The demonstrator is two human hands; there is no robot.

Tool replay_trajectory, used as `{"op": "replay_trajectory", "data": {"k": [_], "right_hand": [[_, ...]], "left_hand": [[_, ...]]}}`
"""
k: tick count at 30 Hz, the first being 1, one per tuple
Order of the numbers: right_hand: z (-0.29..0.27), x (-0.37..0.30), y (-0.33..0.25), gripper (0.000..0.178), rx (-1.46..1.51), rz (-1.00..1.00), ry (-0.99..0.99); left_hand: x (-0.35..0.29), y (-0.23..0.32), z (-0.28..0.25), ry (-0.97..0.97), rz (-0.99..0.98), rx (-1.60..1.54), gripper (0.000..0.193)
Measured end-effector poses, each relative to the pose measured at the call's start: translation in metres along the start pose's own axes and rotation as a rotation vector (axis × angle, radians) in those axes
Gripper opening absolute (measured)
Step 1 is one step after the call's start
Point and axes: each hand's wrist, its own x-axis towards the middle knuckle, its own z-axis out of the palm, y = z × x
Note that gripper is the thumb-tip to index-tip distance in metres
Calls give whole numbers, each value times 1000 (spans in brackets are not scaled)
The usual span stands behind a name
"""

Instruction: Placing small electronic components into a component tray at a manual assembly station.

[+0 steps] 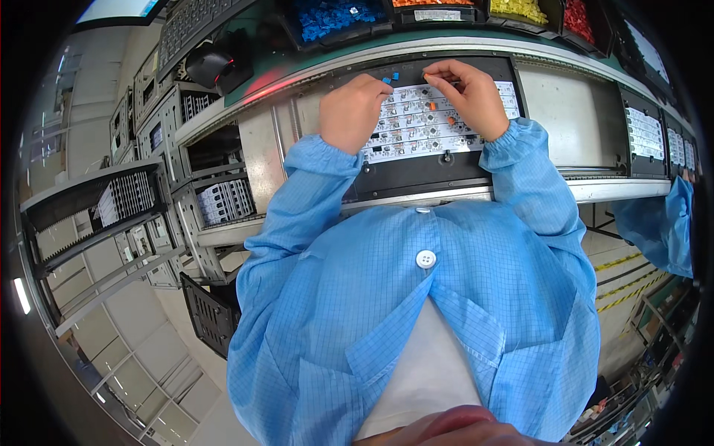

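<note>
A white circuit board panel (405,151) with rows of small parts lies in a black carrier frame (431,172) in front of me. My left hand (351,113) is closed over the panel's upper left, fingers curled inward. Two small blue components (395,76) show just beyond its fingertips; I cannot tell whether it grips one. At the panel's upper middle, my right hand (470,98) pinches a tiny component between thumb and forefinger; its kind is too small to make out. Orange components (432,107) stand on the board between my hands.
Beyond the rail are black bins of blue parts (342,22), orange parts (431,2), yellow parts (519,9) and red parts (578,21). A black mouse (212,65) and keyboard (197,30) lie far left. More loaded carriers (644,134) line the conveyor at right, beside another person's blue sleeve (673,227).
</note>
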Motion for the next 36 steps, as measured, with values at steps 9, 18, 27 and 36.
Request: {"op": "replay_trajectory", "data": {"k": [9, 18, 27, 36], "right_hand": [[26, 11, -12, 11, -452, -411, 74], [26, 12, -7, 8, -536, -445, 104], [25, 13, -4, 8, -554, -469, 99], [23, 15, 1, 11, -510, -471, 105]], "left_hand": [[2, -11, -8, 70, -56, -54, 11], [5, -21, 10, 19, 46, 41, 12], [5, -22, 17, -26, 96, 67, 25], [7, -23, 10, 122, 187, 121, 9]]}}
